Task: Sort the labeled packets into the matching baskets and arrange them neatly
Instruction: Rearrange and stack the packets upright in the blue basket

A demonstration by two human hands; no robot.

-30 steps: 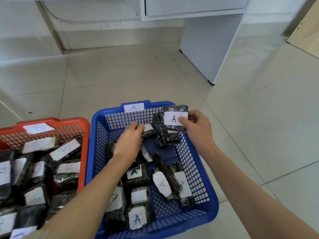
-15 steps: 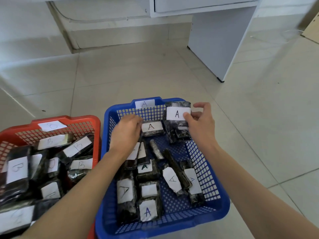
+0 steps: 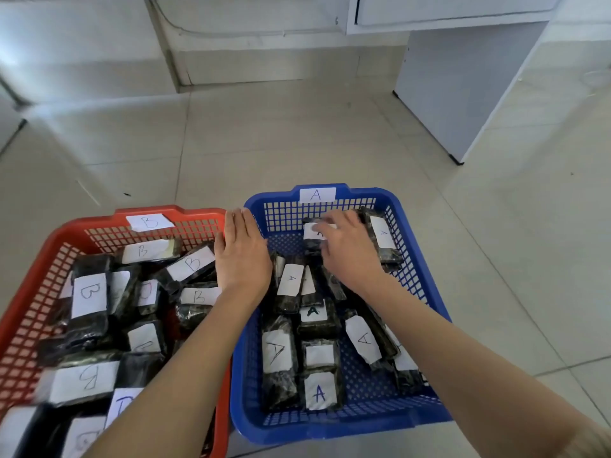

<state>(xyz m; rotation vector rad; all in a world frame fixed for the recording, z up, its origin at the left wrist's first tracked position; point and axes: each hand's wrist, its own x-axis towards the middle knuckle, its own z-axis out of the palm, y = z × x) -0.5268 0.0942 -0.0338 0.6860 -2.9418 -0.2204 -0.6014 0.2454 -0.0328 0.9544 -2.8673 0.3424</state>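
Note:
The blue basket [image 3: 370, 194], tagged A, sits on the floor on the right and holds several black packets with white A labels [image 3: 277, 352]. The red basket [image 3: 99, 222], tagged B, stands touching it on the left, piled with B-labelled packets [image 3: 89, 295]. My left hand [image 3: 243, 256] hovers flat with straight fingers over the two adjoining rims and holds nothing. At the back of the blue basket, my right hand [image 3: 348, 251] is blurred; its fingers and thumb flank an A packet [image 3: 312, 233]. Another A packet [image 3: 382, 238] leans against the right wall.
Pale tiled floor surrounds both baskets. A white cabinet panel [image 3: 463, 94] stands at the back right, with a drawer front above it. A low wall step [image 3: 248, 64] runs across the back.
My right hand has let go of the A packet by the right wall and moved left onto the packet at the back. My left hand lifted out of the blue basket toward the rims.

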